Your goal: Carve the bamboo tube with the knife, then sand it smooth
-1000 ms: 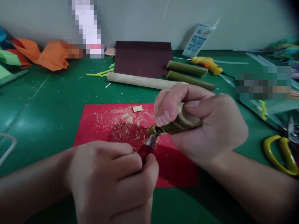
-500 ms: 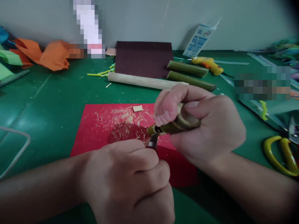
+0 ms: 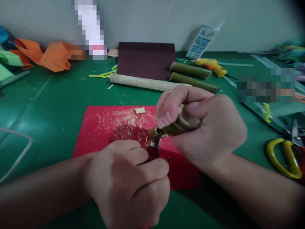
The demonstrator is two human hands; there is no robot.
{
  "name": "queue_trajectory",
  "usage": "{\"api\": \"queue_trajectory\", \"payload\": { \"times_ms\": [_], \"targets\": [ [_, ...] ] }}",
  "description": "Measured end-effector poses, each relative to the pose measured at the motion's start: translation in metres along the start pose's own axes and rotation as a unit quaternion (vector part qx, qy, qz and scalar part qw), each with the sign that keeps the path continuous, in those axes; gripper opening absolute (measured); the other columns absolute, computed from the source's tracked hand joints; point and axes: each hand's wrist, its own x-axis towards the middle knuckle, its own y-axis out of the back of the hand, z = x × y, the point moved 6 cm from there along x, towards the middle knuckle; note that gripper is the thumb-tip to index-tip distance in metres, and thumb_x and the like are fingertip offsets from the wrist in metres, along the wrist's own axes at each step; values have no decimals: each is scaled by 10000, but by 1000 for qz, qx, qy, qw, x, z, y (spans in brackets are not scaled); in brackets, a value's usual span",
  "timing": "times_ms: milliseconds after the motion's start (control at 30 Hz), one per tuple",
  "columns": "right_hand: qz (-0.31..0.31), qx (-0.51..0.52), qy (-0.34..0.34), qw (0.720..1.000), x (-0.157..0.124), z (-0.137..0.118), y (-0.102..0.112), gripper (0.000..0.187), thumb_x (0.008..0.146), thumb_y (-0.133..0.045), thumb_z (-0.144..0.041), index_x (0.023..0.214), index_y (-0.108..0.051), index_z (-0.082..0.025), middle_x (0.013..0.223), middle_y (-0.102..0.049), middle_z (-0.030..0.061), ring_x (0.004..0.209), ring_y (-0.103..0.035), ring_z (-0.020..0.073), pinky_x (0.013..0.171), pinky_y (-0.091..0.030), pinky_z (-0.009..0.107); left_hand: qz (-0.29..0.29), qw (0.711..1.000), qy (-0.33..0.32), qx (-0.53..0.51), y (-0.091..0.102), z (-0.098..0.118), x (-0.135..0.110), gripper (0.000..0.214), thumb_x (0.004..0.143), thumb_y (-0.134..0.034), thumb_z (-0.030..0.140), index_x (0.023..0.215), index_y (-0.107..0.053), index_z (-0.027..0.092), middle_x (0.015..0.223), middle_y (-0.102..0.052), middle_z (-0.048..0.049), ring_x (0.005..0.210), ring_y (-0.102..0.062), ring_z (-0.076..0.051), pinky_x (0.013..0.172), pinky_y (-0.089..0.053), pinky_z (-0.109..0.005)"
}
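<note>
The left hand [image 3: 128,181] is curled into a tight fist around a knife [image 3: 153,149] with a red handle. Only the top of the handle and the small gray blade stick out past the fingers. The right hand [image 3: 209,127] is closed all the way around a short bamboo piece [image 3: 177,125], with the thumb lying along the top. The bamboo piece is held up in the air over the red sheet [image 3: 102,140], and its open end points left. The blade tip touches that open end from below. The two hands are close together, almost touching.

Under the hands, the red sheet lies flat on the green mat [image 3: 59,105]. Pale shavings [image 3: 124,122] are spread over its far half, and a little tan chip [image 3: 140,110] sits near its far edge.

Left of the red sheet the mat is bare and wide. On the right it is crowded, with yellow scissors [image 3: 283,157] near the right arm.

Farther back lie a long wooden rod [image 3: 147,83], two green bamboo sticks [image 3: 190,69], a dark sheet [image 3: 146,58] and a yellow glue gun [image 3: 212,65]. Orange paper [image 3: 47,55] sits far left by the wall.
</note>
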Motion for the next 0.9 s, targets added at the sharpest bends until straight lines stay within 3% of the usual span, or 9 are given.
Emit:
{"api": "queue_trajectory", "payload": {
  "times_ms": [167,400,600,900],
  "targets": [
    [14,7,-3,1000,-3,2,0,255,631,-367,-56,503,-518,-217,500,-478,24,525,-465,179,490,-331,322,8,998,-57,15,-1,0,2,148,734,-503,195,600,-563,179,571,-599,-41,447,-415,-163,395,-295,-337],
    [22,-19,22,999,-4,-1,1,297,729,-354,-50,519,-508,-194,553,-526,32,532,-474,161,486,-331,311,1,997,-81,20,-1,-2,2,159,744,-495,209,628,-593,162,575,-606,-47,425,-411,-150,397,-267,-323],
    [27,-57,34,997,-6,1,2,304,778,-356,-94,537,-501,-209,564,-525,30,549,-483,171,468,-308,309,19,997,-78,11,-1,-8,-2,128,749,-516,227,695,-609,157,659,-635,-44,464,-424,-146,419,-274,-325],
    [42,-57,35,997,-4,5,3,300,762,-360,-104,530,-492,-241,503,-415,14,517,-450,175,458,-310,304,-21,995,-81,51,-6,-13,1,119,756,-536,186,672,-618,172,680,-636,-12,500,-404,-150,435,-257,-318]
  ]
}}
